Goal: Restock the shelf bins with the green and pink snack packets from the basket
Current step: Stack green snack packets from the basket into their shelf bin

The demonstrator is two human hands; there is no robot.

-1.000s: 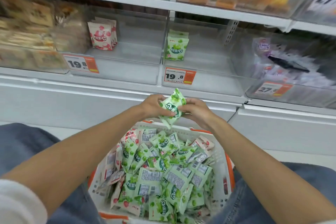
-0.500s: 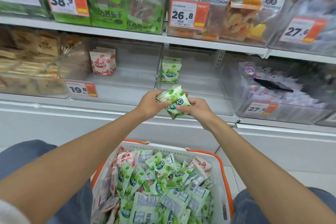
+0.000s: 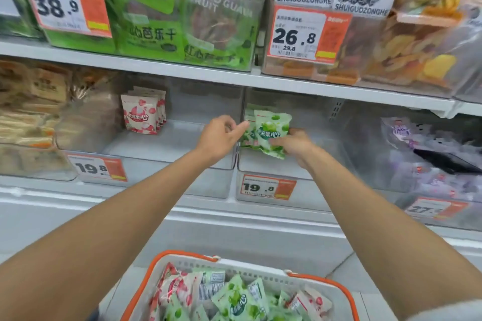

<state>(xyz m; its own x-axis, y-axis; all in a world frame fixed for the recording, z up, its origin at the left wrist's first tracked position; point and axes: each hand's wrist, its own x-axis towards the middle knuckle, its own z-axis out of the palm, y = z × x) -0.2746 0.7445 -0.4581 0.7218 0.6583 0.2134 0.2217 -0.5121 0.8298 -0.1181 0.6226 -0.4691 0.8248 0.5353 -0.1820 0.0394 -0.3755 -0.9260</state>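
**At the green bin's mouth: one packet going in**

Over the front lip of the clear bin, the right hand (image 3: 293,144) has its fingers curled round the lower right corner of a green snack packet (image 3: 272,131). It holds the packet face-out and slightly tilted, above the bin floor. The left hand (image 3: 220,135) is just beside it with the forefinger stretched to the packet's left edge and the other fingers curled. Whether it pinches the edge or only touches it I cannot tell.

Directly behind the held packet a few green packets (image 3: 248,135) stand upright at the left side of the green bin (image 3: 263,168), above a 19.8 price tag (image 3: 266,187). The neighbouring pink bin (image 3: 146,164) to the left holds a short row of upright pink packets (image 3: 142,117). Most of both bins is unfilled.

Below, between the forearms, the orange-handled basket (image 3: 260,266) is heaped with green and pink packets mixed together.

I judge the step to be placing one green packet, with the restock barely begun. The next move calls for setting this packet upright against the standing ones, label forward, and letting go without toppling them. After that comes a reach back to the basket, sorting by colour so pink goes to the left bin.
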